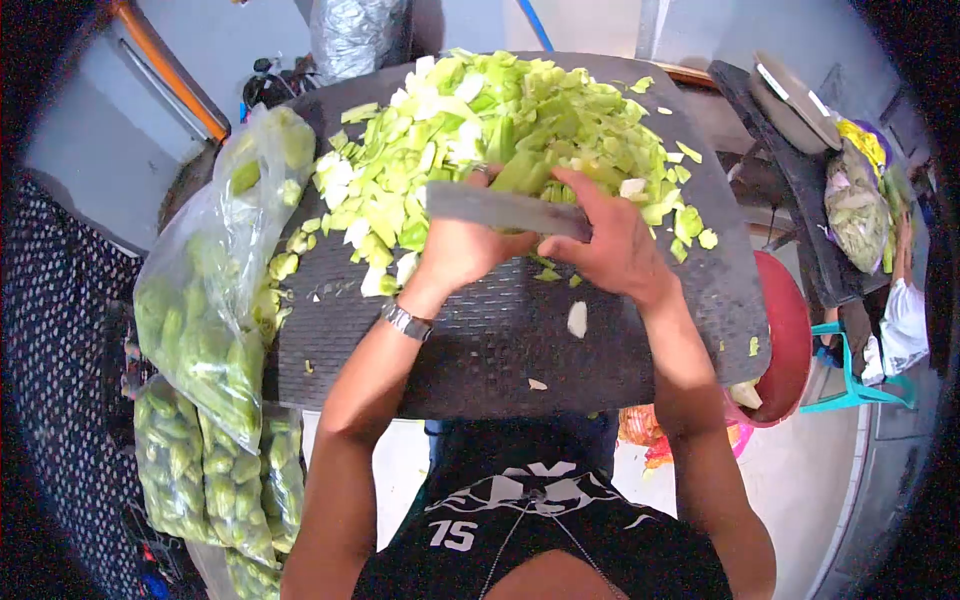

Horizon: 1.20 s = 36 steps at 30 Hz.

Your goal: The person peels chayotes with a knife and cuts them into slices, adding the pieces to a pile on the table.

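A wide knife (510,212) lies crosswise between my hands, its blade pointing left over my left hand. My right hand (612,240) is closed around its handle end. My left hand (468,240), with a watch on the wrist, is behind the blade; its fingers are partly hidden, and what they hold cannot be made out fully. A green vegetable piece (522,172) lies between the two hands, at the near edge of a large heap of chopped green pieces (440,120). The heap rests on a dark ridged table (480,350).
A clear bag of green vegetables (200,300) hangs over the table's left edge, above more filled bags (225,480). A red tub (785,330) is at the right. Beyond it, another person (905,315) is near a teal stool (865,390) and a dark side table (790,200).
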Each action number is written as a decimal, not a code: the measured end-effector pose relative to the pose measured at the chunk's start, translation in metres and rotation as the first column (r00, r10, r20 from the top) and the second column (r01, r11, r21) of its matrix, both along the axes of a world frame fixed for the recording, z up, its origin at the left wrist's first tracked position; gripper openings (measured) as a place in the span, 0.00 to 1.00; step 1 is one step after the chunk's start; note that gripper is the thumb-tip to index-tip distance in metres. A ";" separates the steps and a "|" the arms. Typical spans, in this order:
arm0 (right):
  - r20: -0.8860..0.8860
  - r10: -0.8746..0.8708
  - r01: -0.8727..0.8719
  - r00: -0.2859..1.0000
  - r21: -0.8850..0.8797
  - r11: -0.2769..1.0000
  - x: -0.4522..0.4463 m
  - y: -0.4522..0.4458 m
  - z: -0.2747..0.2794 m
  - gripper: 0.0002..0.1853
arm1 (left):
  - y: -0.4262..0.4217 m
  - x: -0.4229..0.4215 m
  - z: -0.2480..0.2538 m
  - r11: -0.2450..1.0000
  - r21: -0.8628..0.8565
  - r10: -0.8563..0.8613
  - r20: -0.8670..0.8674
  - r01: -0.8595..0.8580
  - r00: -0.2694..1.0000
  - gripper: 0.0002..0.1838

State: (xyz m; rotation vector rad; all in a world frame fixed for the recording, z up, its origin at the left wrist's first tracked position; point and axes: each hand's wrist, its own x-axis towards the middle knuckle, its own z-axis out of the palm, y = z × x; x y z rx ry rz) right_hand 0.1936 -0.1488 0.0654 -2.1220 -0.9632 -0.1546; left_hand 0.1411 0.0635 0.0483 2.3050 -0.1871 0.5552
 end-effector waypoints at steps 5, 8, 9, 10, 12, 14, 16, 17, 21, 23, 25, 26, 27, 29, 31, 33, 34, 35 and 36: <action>-0.014 0.040 -0.041 0.999 -0.058 0.998 -0.010 0.009 0.005 0.52 | 0.011 -0.010 -0.022 0.999 0.049 -0.026 0.070 0.022 0.997 0.39; 0.030 0.081 -0.080 0.996 -0.014 0.997 -0.007 0.012 -0.006 0.52 | 0.016 -0.006 -0.034 0.993 0.121 -0.010 0.107 -0.004 0.994 0.39; 0.053 0.092 -0.093 0.994 0.008 0.996 -0.005 0.013 -0.008 0.51 | 0.010 -0.012 -0.023 0.997 0.073 0.002 0.091 -0.009 0.996 0.38; 0.009 0.089 -0.089 0.996 -0.025 0.996 -0.004 0.012 -0.007 0.51 | 0.005 -0.014 -0.017 1.000 0.026 0.014 0.075 -0.016 0.997 0.38; -0.084 0.084 -0.092 0.993 -0.092 0.992 -0.007 0.012 -0.003 0.51 | 0.004 -0.014 -0.014 1.000 -0.012 0.007 0.010 -0.007 1.000 0.36; -0.088 0.034 -0.041 0.996 -0.076 0.996 -0.011 0.017 -0.005 0.52 | 0.005 -0.015 -0.015 1.000 -0.013 -0.020 -0.017 0.020 1.000 0.35; -0.064 0.003 -0.007 0.998 -0.051 0.999 -0.013 0.020 -0.011 0.53 | 0.005 -0.018 -0.020 0.997 0.018 -0.076 -0.012 0.076 0.997 0.34; -0.039 -0.001 -0.001 0.999 -0.036 0.999 -0.012 0.021 -0.016 0.53 | 0.004 -0.018 -0.023 0.992 0.113 -0.067 0.030 0.063 0.997 0.35; 0.023 0.010 -0.010 1.000 -0.029 1.000 -0.015 0.019 -0.009 0.53 | 0.001 -0.020 -0.022 0.997 0.032 -0.068 0.010 0.068 0.998 0.37; 0.026 0.004 -0.004 1.000 -0.014 1.000 -0.017 0.021 -0.008 0.54 | -0.001 -0.023 -0.015 0.991 -0.123 -0.068 -0.067 0.060 0.995 0.39; 0.025 -0.003 0.003 1.000 -0.016 1.000 -0.019 0.022 -0.006 0.54 | -0.003 -0.023 -0.008 0.987 -0.160 -0.043 -0.104 0.026 0.994 0.41; 0.021 -0.008 0.009 1.000 -0.028 1.000 -0.020 0.020 -0.004 0.53 | -0.003 -0.023 -0.007 0.991 -0.133 -0.019 -0.125 0.002 0.992 0.41; 0.018 -0.015 0.016 1.000 -0.039 0.999 -0.020 0.018 -0.002 0.53 | -0.003 -0.023 -0.006 0.994 -0.106 0.004 -0.145 -0.020 0.989 0.42; -0.066 0.045 -0.041 0.997 0.057 0.998 -0.017 0.015 -0.001 0.53 | -0.003 -0.022 -0.006 0.999 -0.033 0.035 -0.067 -0.037 0.997 0.40; -0.101 0.057 -0.051 0.993 0.064 0.997 -0.016 0.014 0.001 0.52 | -0.004 -0.022 -0.008 0.997 0.056 0.037 0.126 -0.045 0.991 0.36; -0.087 0.016 -0.018 0.996 -0.022 1.000 -0.018 0.014 0.006 0.51 | -0.002 -0.022 -0.011 0.995 -0.103 -0.005 -0.058 -0.001 0.998 0.40; -0.056 -0.001 0.000 0.998 -0.017 1.000 -0.017 0.015 0.002 0.52 | -0.001 -0.022 -0.013 0.983 -0.182 -0.039 -0.148 0.011 0.988 0.43; -0.026 -0.018 0.018 0.999 -0.010 1.000 -0.016 0.018 -0.005 0.53 | -0.001 -0.023 -0.013 0.990 -0.143 -0.034 -0.119 0.017 0.992 0.43; 0.005 -0.036 0.036 0.999 -0.002 0.999 -0.016 0.019 -0.010 0.53 | -0.002 -0.025 -0.012 0.994 -0.103 -0.030 -0.087 0.021 0.996 0.43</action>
